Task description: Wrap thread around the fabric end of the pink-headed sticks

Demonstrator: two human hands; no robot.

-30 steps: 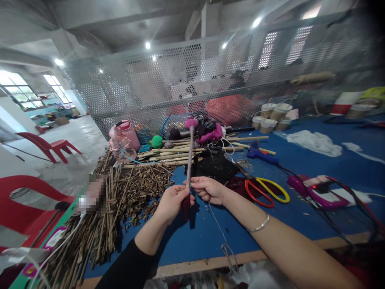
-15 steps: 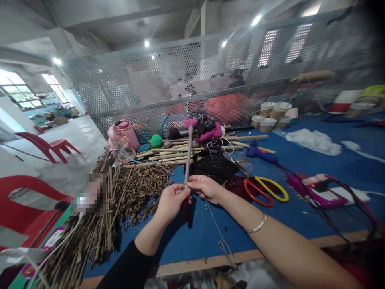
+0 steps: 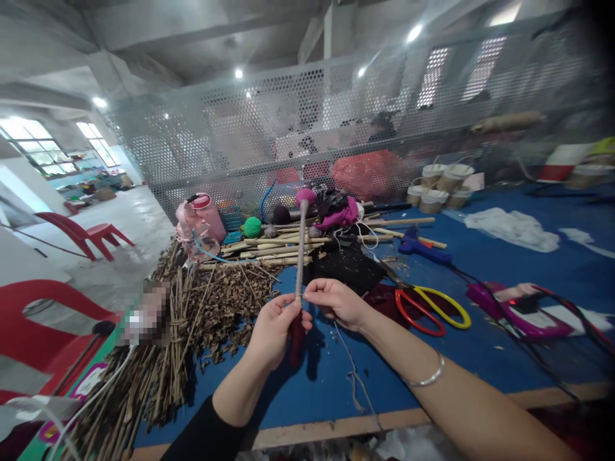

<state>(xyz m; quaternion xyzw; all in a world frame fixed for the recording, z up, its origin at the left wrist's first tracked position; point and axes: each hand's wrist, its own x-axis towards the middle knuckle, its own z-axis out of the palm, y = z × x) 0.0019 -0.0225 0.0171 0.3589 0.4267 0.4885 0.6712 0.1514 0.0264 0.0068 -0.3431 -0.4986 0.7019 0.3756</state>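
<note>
My left hand (image 3: pixel 276 323) grips the lower part of a thin grey-wrapped stick (image 3: pixel 301 250), which points away from me over the blue table (image 3: pixel 336 384). A dark red part extends below that hand. My right hand (image 3: pixel 339 302) is pinched just right of the stick; it seems to hold a thin grey thread, though the fingertips are too small to make out. Some grey thread (image 3: pixel 354 378) trails down below to the table's front edge. Beyond the stick's far end shows a magenta ball (image 3: pixel 305 196).
Scissors (image 3: pixel 423 310) with red and yellow handles, a blue glue gun (image 3: pixel 423 246) and a purple device (image 3: pixel 519 314) lie on the right. Dry twigs (image 3: pixel 168 346) cover the left. Behind are pale sticks (image 3: pixel 273 246), a pink bottle (image 3: pixel 210 214) and small pots (image 3: pixel 444 182).
My right hand has moved slightly right, away from the stick. The trailing thread has shifted. The whole view has shifted a little.
</note>
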